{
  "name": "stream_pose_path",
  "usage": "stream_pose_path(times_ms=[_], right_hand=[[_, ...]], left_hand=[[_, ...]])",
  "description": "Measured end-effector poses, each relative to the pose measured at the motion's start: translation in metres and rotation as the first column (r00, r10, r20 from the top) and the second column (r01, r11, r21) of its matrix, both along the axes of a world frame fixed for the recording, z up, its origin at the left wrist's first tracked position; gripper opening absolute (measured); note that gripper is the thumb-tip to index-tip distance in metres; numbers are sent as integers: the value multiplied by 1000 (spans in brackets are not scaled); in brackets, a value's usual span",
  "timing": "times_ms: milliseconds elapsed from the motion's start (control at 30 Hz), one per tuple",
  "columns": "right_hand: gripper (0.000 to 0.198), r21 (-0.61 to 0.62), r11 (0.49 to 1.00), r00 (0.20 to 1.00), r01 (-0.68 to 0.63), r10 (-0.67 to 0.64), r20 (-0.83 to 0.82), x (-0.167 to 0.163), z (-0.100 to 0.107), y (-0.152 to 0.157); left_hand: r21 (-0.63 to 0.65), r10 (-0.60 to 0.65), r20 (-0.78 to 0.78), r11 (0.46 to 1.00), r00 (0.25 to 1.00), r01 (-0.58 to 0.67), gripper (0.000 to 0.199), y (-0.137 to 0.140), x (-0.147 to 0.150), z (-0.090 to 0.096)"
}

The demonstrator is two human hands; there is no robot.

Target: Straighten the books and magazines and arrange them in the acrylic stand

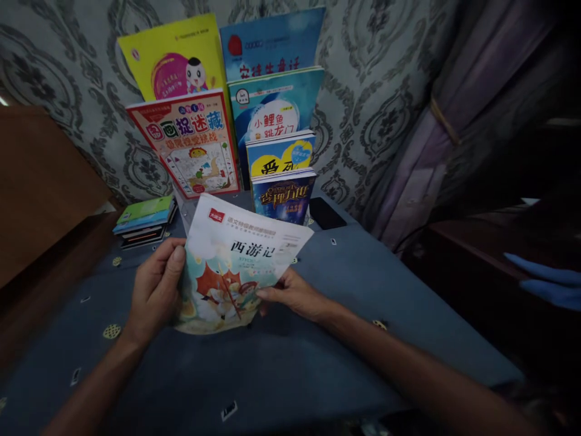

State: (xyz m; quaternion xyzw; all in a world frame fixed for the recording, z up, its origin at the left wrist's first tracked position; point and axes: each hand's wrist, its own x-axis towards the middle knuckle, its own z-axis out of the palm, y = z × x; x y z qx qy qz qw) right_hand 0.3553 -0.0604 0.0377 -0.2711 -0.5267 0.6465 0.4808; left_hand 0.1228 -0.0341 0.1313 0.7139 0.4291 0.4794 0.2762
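A thin paperback book (231, 266) with a white and pale-green cover, large black Chinese characters and a red-caped figure is held up over the table, tilted and slightly curved. My left hand (158, 278) grips its left edge, thumb on the front cover. At its lower right edge my right hand (293, 293) pinches the book, thumb in front and fingers behind. Just beyond it stand a red-bordered picture book (188, 142), a yellow book (175, 60), a blue book (272, 42), a teal book (276, 106), a yellow-and-blue book (281, 154) and a dark blue book (284, 194).
A small stack of books (144, 221) lies at the left on the blue tablecloth (354, 339). Behind the dark blue book is a black phone-like slab (327, 213). A brown wooden panel (43, 188) is at the left; a tied purple curtain (422, 139) hangs at the right.
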Motion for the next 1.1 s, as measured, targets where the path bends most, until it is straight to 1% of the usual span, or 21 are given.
stream_pose_path(times_ms=[100,167,200,267,300,367,400,500,567,633,767,833,900,1000,1100], right_hand=[[45,70,996,993,48,-55,108,5,18,2],[49,154,984,975,94,-123,187,7,29,5],[51,207,970,960,127,-173,220,8,32,7],[53,315,930,925,190,-277,261,7,33,9],[53,357,910,909,211,-317,270,6,30,10],[52,405,888,893,219,-350,283,4,22,9],[52,414,886,890,209,-347,295,3,17,8],[53,422,891,874,171,-334,353,-1,8,3],[56,424,889,863,171,-343,371,-3,8,0],[58,427,886,858,179,-353,374,-4,10,-1],[52,436,876,846,205,-383,371,-5,13,-1],[46,431,871,851,238,-401,340,-5,12,-1],[40,393,878,865,271,-402,301,-6,11,-2],[34,345,890,874,298,-400,275,-6,11,-1],[29,356,883,864,307,-415,285,-8,14,1]], left_hand=[[-5,69,127,998,989,-69,39,10,9,-5],[13,169,206,984,964,-175,40,17,13,-13],[18,233,232,970,944,-244,40,20,14,-19],[14,364,236,926,901,-378,43,25,13,-34],[0,411,205,908,888,-420,44,27,13,-42],[-57,451,182,892,874,-449,48,28,11,-57],[-112,452,203,892,869,-438,50,28,11,-63],[-279,403,317,905,859,-321,59,26,11,-71],[-332,382,352,905,855,-267,62,25,11,-71],[-349,383,362,901,850,-258,62,25,11,-72],[-361,356,384,907,852,-217,63,25,4,-74],[-347,301,370,922,879,-170,67,23,-4,-74],[-315,244,339,939,909,-135,69,19,-13,-72],[-241,159,233,965,959,-102,62,9,-26,-64],[-194,67,63,979,996,-53,50,-1,-33,-52]])
